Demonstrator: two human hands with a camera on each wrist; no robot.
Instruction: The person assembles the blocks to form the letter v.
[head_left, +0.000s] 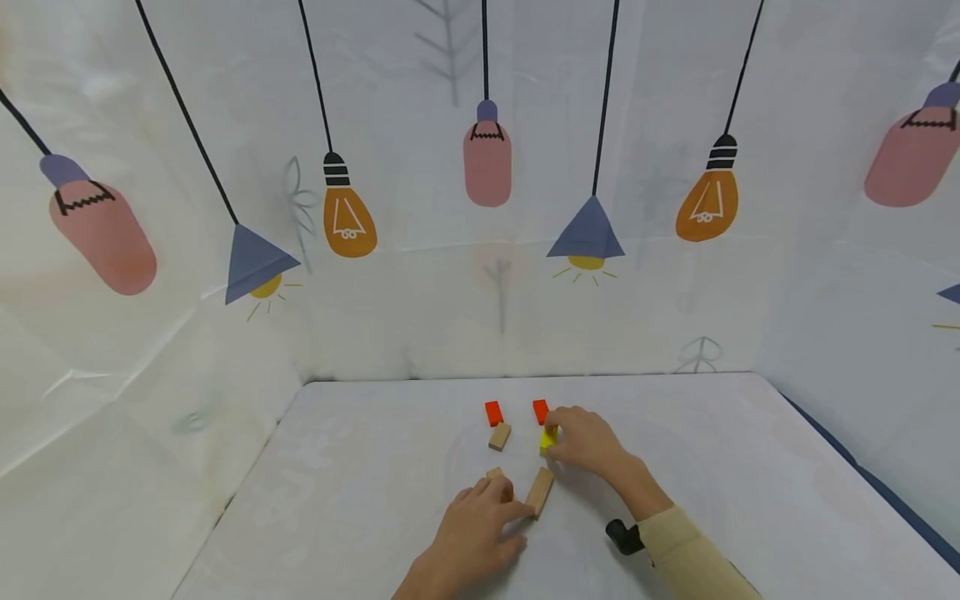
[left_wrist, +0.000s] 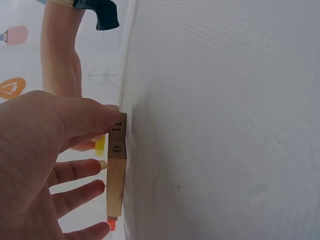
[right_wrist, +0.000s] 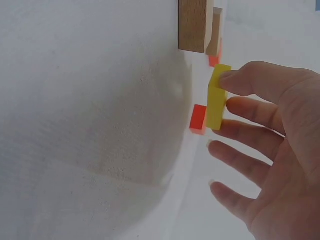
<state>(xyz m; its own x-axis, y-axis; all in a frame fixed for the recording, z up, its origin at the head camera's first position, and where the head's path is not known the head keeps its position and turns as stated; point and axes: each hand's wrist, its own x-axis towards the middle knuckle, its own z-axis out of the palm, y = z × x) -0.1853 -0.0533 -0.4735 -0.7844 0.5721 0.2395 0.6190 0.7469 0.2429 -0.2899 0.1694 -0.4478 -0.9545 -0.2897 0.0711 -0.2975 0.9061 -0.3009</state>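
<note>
My right hand [head_left: 585, 442] pinches a yellow block [head_left: 548, 439] between thumb and fingers. In the right wrist view the yellow block [right_wrist: 216, 105] stands beside a red block [right_wrist: 198, 117], and the ring and little fingers are spread apart from it. Nearer the front, my left hand [head_left: 476, 533] has its fingers loosely spread over the wooden blocks. Its thumb touches the end of a wooden block [head_left: 540, 492]; a second wooden block [head_left: 495, 472] is partly hidden behind this hand. In the left wrist view, block ends [left_wrist: 117, 131] marked 71 and 48 show beside the thumb.
Farther back on the white table [head_left: 360, 467] lie a red block [head_left: 493, 413] touching a short wooden block [head_left: 499, 437]. Another red block [head_left: 541, 412] lies just beyond the yellow one. White sheeting [head_left: 420, 317] printed with lamps surrounds the table's back and sides.
</note>
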